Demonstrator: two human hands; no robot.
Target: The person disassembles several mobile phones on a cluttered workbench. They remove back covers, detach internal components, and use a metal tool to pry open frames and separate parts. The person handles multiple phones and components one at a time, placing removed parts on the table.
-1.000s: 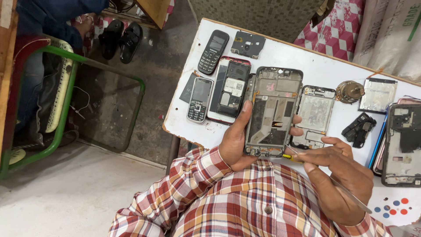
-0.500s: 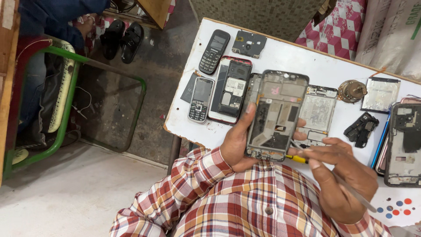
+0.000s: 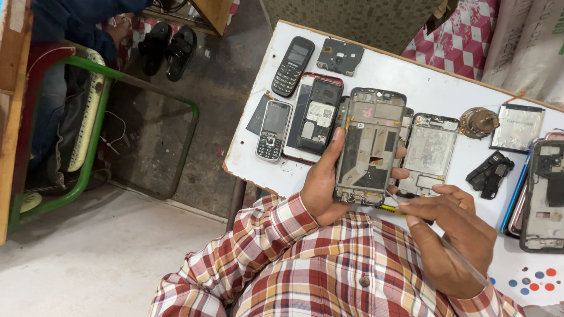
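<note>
Left hand [image 3: 320, 188] grips frame [image 3: 369, 147] by its edges; right hand [image 3: 455, 235] pinches screwdriver [image 3: 399, 205] at frame's 5 o'clock — tip could slip, gouging the frame.

White worktop [image 3: 376, 67], edge chipped. On it: black keypad phone [image 3: 292, 66], silver keypad phone [image 3: 272, 130], opened red-rimmed phone [image 3: 316, 117], small black cover plate [image 3: 339, 56], bare phone frame [image 3: 432, 154], round brass part [image 3: 477, 121], flat silver battery [image 3: 517, 127], black plastic pieces [image 3: 490, 173], dismantled phone [image 3: 544, 195] at right edge.

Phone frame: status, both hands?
Left hand grips opened phone frame upright. Right hand holds thin tool at its lower edge. Nothing blocking.
</note>
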